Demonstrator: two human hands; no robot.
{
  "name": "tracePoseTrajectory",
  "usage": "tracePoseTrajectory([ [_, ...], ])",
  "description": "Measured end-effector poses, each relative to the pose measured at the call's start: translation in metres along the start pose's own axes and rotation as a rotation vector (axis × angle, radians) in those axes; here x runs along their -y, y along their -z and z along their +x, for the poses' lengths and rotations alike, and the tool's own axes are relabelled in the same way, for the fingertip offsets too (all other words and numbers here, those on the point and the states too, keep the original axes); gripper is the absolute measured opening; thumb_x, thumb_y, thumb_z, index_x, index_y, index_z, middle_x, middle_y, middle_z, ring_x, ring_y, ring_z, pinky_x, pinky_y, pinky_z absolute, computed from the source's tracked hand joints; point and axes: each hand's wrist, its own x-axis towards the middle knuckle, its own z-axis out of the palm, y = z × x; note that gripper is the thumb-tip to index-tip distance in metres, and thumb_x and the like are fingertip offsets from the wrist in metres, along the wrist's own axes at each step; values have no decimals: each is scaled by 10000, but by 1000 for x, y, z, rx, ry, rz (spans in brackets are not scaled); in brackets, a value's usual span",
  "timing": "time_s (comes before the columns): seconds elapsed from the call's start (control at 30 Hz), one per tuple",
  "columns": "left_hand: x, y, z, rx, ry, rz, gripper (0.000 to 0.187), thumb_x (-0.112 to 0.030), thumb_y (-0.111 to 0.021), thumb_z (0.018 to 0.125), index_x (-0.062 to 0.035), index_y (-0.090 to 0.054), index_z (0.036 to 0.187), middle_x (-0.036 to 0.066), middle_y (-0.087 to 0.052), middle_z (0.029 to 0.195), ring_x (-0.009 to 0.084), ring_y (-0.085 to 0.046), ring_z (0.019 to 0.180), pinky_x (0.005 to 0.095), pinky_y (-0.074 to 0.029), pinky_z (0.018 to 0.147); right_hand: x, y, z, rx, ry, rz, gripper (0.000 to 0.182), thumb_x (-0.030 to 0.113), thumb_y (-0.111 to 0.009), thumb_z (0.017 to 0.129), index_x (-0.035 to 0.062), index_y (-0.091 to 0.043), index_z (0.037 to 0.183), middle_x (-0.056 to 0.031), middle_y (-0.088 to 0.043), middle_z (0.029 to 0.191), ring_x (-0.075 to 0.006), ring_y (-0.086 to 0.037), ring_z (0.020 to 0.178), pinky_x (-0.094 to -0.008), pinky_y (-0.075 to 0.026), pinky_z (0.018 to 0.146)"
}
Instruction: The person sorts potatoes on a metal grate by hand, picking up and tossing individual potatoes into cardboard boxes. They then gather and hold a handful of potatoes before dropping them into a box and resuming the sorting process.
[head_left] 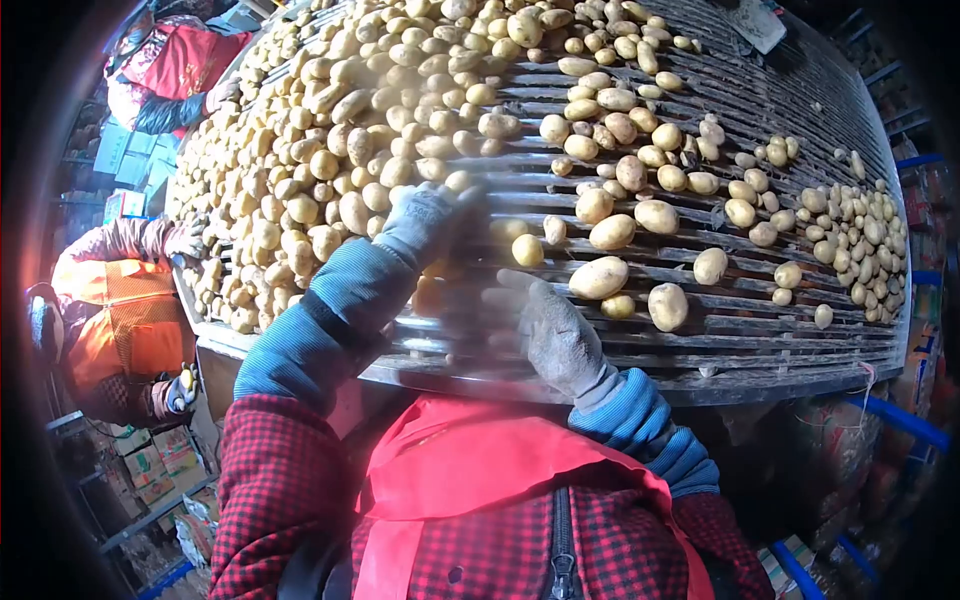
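Observation:
Both of my hands wear grey work gloves with blue knit cuffs. My left hand (425,218) is over the slatted rack (760,350), at the edge of the big potato heap (290,180); its fingers are smeared by motion, so I cannot see whether they grip anything. A potato (458,181) shows right at its fingertips. Nearer the front edge, my right hand (562,340) reaches left with fingers stretched and apart, partly blurred. Just right of it lie a large potato (599,278) and another potato (668,307). Between my hands the slats are blurred.
A second potato pile (860,245) lies at the rack's right end. Two people in a red apron (195,65) and an orange vest (125,310) stand along the left side. Cartons (165,460) are stacked at lower left. A metal edge (480,383) runs before me.

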Motion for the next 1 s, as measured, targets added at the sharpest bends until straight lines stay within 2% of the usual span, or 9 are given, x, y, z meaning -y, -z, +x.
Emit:
tracePoseTrajectory([
  [0.13,13,14,12,135,-17,-241,351,-314,-734,886,-150,-686,1194,122,-737,955,327,-720,875,432,-558,754,4,2,4,-61,44,47,640,524,-518,1024,76,-454,1478,-135,-609,1323,-257,-638,1114,-411,-536,904],
  [0.23,11,27,-1,-63,-230,-609,326,-257,-741,915,-97,-691,1194,106,-736,925,301,-725,844,380,-564,754,11,-6,4,-165,88,66,705,615,-519,987,118,-454,1483,-123,-609,1305,-268,-638,1121,-433,-538,921],
  [0.33,-8,73,-19,-90,-470,-823,584,-323,-795,856,-127,-596,1369,158,-708,1057,352,-698,958,409,-548,823,9,-19,13,-229,147,128,624,624,-504,987,194,-501,1438,-82,-623,1294,-269,-647,1102,-388,-543,854],
  [0.47,16,53,-22,-310,-425,-476,673,-359,-824,742,-185,-609,1355,125,-648,1099,352,-626,1031,451,-503,878,17,-25,23,-237,212,182,572,606,-527,986,171,-589,1352,-127,-642,1292,-267,-675,1061,-287,-539,695],
  [0.67,30,33,-80,-6,-203,-263,512,-329,-805,743,-167,-676,1211,158,-546,1378,368,-542,1255,508,-473,978,13,-6,36,6,221,392,492,509,-486,1041,133,-604,1336,-188,-629,1313,-298,-705,1017,-257,-600,597],
  [0.8,45,57,-105,-104,-360,-162,306,-301,-765,757,-164,-710,1025,54,-623,1148,292,-573,1098,457,-508,864,16,0,36,-25,298,263,499,505,-486,1040,131,-598,1350,-164,-654,1286,-298,-687,1055,-281,-584,657],
  [0.87,56,65,-101,102,-240,-63,304,-301,-803,752,-171,-722,1014,59,-649,1147,285,-596,1113,458,-476,869,17,0,38,-61,316,270,507,511,-455,1049,139,-600,1362,-145,-651,1297,-279,-676,1063,-259,-555,664],
  [0.93,55,65,-77,-139,-347,-39,298,-343,-777,789,-177,-715,1029,42,-666,963,291,-620,952,455,-475,827,17,0,37,-53,299,304,499,518,-478,1039,149,-605,1349,-128,-661,1280,-283,-679,1060,-294,-564,704],
  [1.0,38,52,-47,48,-264,23,329,-398,-751,814,-161,-707,1038,66,-667,939,299,-623,934,454,-487,804,22,-2,37,-35,295,290,484,521,-503,1030,153,-613,1324,-136,-668,1269,-288,-691,1047,-310,-579,718],
])
